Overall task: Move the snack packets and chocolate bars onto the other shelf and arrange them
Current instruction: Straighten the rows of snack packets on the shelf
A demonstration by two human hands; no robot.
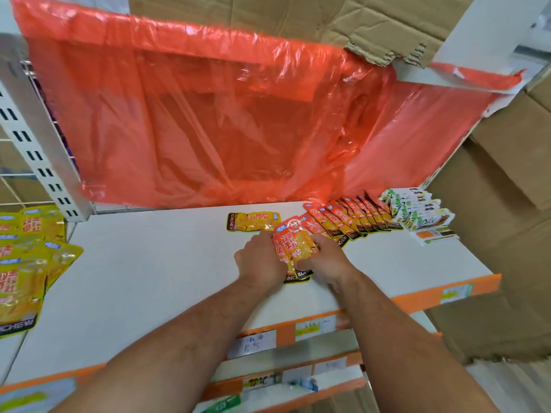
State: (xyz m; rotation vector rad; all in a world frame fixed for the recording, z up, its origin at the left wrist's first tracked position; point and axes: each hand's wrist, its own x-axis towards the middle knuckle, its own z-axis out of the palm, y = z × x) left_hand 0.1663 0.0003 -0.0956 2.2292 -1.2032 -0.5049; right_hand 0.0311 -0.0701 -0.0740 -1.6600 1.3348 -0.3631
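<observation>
On the white shelf (143, 263), my left hand (260, 260) and my right hand (325, 257) both grip a small stack of orange snack packets (293, 242), one hand on each side. Behind them a row of several overlapping orange packets (351, 217) leans toward the back right. A single yellow packet (253, 221) lies flat near the back of the shelf. White and green packets (417, 211) are stacked at the far right. Several yellow packets (24, 263) lie on the neighbouring shelf at the left.
A red plastic sheet (208, 120) hangs behind the shelf, with cardboard (328, 19) above it. Cardboard boxes (492, 234) stand at the right. A white perforated upright (35, 138) separates the two shelves. Orange price rails (417, 296) with labels run along the shelf fronts below.
</observation>
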